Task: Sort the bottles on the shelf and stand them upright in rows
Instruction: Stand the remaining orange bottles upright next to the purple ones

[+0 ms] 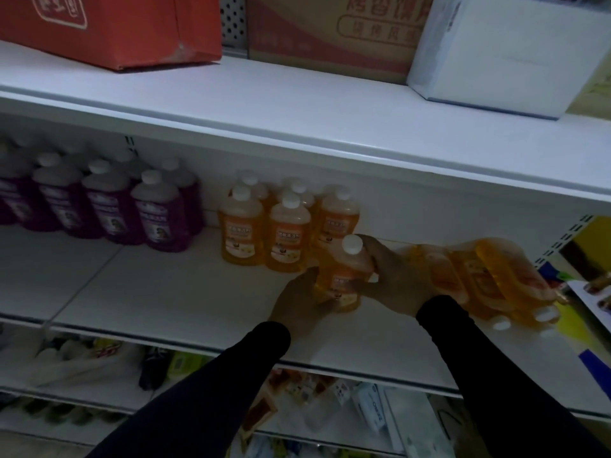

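step: we're standing one orange bottle (340, 276) upright on the shelf (165, 292) | grip: left hand (299, 304) and right hand (393, 276) both seem wrapped round it | next: slide beside orange rows (281, 226), then tackle toppled pile (489, 279)

The light is dim, and white metal store shelving (297, 104) fills the view, with a perforated back panel (233, 21) behind its top board. On that top board stand a red carton (109, 28) at the left edge, a brown carton (330, 38) with red print in the middle and a white box (502, 54) toward the right. Under the middle shelf, a lower shelf (330, 434) carries mixed packaged goods, too blurred to tell apart.
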Tool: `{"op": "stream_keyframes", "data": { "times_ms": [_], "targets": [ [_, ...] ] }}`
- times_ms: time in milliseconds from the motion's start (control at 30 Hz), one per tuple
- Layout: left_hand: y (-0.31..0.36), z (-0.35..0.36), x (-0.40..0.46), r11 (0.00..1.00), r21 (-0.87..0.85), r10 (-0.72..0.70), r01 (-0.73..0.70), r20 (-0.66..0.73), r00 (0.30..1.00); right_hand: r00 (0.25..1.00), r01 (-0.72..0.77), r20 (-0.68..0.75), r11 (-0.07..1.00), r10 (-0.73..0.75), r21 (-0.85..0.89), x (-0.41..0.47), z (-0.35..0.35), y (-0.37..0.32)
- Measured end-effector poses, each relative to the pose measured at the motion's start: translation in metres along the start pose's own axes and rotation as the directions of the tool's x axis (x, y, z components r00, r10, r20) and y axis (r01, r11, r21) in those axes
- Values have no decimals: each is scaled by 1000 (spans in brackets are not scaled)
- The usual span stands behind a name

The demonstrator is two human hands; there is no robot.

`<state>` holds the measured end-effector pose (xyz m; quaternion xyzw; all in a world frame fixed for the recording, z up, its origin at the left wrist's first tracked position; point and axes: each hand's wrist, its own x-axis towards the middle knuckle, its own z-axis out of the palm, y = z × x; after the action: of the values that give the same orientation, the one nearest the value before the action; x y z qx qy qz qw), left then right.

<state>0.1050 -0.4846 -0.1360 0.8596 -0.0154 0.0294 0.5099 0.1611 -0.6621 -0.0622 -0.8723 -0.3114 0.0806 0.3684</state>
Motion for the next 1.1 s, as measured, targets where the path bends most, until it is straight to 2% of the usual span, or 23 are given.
{"op": "stream_keyframes", "data": {
  "times_ms": [133,200,267,367,467,567,800,1100],
  "targets": [
    [5,2,3,1000,-19,-6,6,-15,1000,994,-60,-86,997,64,39,-8,16,15],
    [4,-1,2,1000,-6,18,-18,22,1000,985,-86,-141,993,97,82,-11,32,19],
    [-5,-7,1,983,181,-3,-11,74,997,969,-97,-218,988,121,119,-11,46,24],
    [-26,-23,-8,807,588,-95,58,31,995,948,-109,-280,982,150,154,-5,55,27],
    [-49,-36,-21,673,729,-157,126,-26,987,940,-105,-303,977,159,187,8,59,28],
    [-63,-39,-26,633,764,-191,128,-6,981,928,-98,-337,978,157,186,24,61,26],
    [-70,-38,-25,645,752,-183,136,-21,983,902,-122,-405,987,153,102,50,65,35],
    [-70,-38,-25,639,760,-150,115,-24,988,887,-140,-427,984,175,112,49,73,40]
  ]
}}
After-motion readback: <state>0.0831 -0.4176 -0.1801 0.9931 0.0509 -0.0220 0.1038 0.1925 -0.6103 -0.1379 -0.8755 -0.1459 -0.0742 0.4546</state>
